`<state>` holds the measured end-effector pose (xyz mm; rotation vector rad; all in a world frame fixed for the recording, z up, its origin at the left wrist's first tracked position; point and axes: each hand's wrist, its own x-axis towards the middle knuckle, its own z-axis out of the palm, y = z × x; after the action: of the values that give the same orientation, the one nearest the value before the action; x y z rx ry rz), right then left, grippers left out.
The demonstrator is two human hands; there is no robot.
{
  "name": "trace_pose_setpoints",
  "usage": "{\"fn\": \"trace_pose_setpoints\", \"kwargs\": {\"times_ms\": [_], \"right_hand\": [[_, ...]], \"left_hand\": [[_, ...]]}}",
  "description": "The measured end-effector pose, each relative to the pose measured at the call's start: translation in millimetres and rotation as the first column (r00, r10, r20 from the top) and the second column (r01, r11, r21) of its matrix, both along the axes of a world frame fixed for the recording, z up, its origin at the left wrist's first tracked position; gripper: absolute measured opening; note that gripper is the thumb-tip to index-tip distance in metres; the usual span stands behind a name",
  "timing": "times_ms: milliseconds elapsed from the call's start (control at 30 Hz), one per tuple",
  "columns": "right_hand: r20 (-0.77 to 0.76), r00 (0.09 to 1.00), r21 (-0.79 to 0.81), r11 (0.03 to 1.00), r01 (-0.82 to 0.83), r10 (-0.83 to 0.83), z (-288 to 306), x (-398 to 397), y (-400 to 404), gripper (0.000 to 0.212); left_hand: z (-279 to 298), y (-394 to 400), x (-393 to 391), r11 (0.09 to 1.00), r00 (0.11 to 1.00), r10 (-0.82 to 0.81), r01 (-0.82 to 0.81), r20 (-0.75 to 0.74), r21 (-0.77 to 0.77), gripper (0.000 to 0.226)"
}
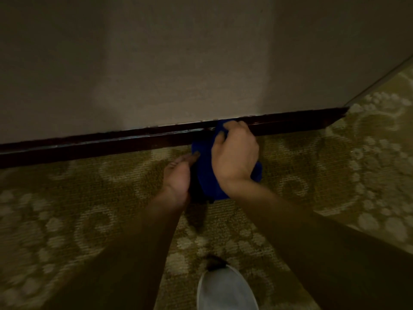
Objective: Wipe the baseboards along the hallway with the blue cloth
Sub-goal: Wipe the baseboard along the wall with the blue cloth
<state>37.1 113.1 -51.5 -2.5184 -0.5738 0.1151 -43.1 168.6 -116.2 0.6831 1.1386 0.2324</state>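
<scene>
A dark brown baseboard (111, 142) runs along the foot of a beige wall, sloping up to the right and ending at a corner. My right hand (234, 153) grips a bunched blue cloth (207, 175) and presses its top against the baseboard. The rest of the cloth hangs down under the hand toward the carpet. My left hand (178, 175) is beside the cloth on its left, fingers stretched out flat and touching the cloth's lower edge. Whether it pinches the cloth is hidden.
Olive patterned carpet (67, 209) covers the floor. A white shoe (225, 289) shows at the bottom centre. The wall (178, 63) turns a corner at the right (346, 108), where a second baseboard runs away up the right edge.
</scene>
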Motion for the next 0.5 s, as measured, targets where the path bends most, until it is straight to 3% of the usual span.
{"fn": "trace_pose_setpoints", "kwargs": {"times_ms": [100, 167, 233, 267, 367, 433, 500], "right_hand": [[0.125, 0.94, -0.14, 0.944, -0.299, 0.316, -2, -19, 11, 0.016], [0.124, 0.912, -0.137, 0.917, -0.374, 0.39, -4, -15, 12, 0.018], [-0.001, 0.967, 0.028, 0.967, -0.253, 0.254, -1, -7, 9, 0.023], [-0.1, 0.987, 0.13, 0.985, -0.115, 0.128, 2, -1, 4, 0.025], [-0.336, 0.919, 0.286, 0.908, 0.307, -0.205, 7, 18, -18, 0.026], [-0.449, 0.868, 0.285, 0.886, 0.365, -0.213, 6, 22, -23, 0.026], [-0.689, 0.71, 0.276, 0.854, 0.441, -0.144, 2, 19, -14, 0.023]], "left_hand": [[-3, -1, 0, 0.999, 0.999, 0.037, -0.037, 0.033, -0.004, 0.015], [1, -2, 0, 0.998, 0.998, 0.058, -0.058, 0.01, -0.004, 0.017], [5, -1, -2, 0.998, 0.998, 0.061, -0.061, -0.013, -0.019, 0.02], [9, -2, -4, 0.997, 0.998, 0.068, -0.068, -0.013, -0.048, 0.027], [19, -9, -17, 0.983, 0.988, 0.138, -0.128, 0.065, -0.135, 0.049], [28, -14, -28, 0.966, 0.966, 0.249, -0.244, 0.063, -0.083, 0.037], [42, -12, -30, 0.909, 0.912, 0.411, -0.41, -0.002, 0.072, 0.025]]}}
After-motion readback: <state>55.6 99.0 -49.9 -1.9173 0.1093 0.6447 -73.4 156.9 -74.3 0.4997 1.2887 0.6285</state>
